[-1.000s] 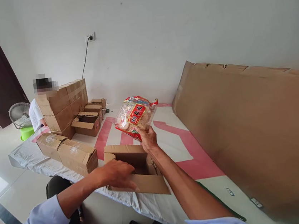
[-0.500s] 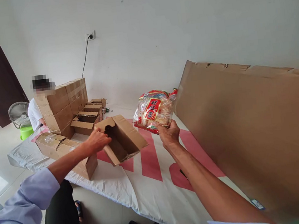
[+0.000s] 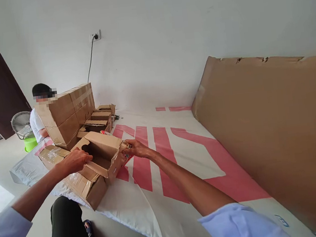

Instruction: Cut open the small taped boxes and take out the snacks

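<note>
My left hand (image 3: 78, 160) is closed on the near left edge of an open cardboard box (image 3: 114, 171), beside its round hand hole. The box is tilted, and its inside looks bare. At its right end my right hand (image 3: 137, 148) grips a clear and red bag of rice crackers (image 3: 126, 155). Most of that bag is hidden behind the box; a small red bit shows above the box's far edge. Just under and left of the open box lies a long taped carton (image 3: 96, 194).
Stacked taped cartons (image 3: 63, 118) stand at the left, with open boxes (image 3: 103, 116) behind. A person in a white shirt (image 3: 36, 124) sits beyond them, near a fan (image 3: 21, 124). A large cardboard sheet (image 3: 272, 120) leans on the wall at right. A red-lettered white cloth (image 3: 191, 156) covers the surface.
My right hand has brought the cracker bag left and down, behind the open box's right end. My left hand has moved the box left and lower, over the taped carton.
</note>
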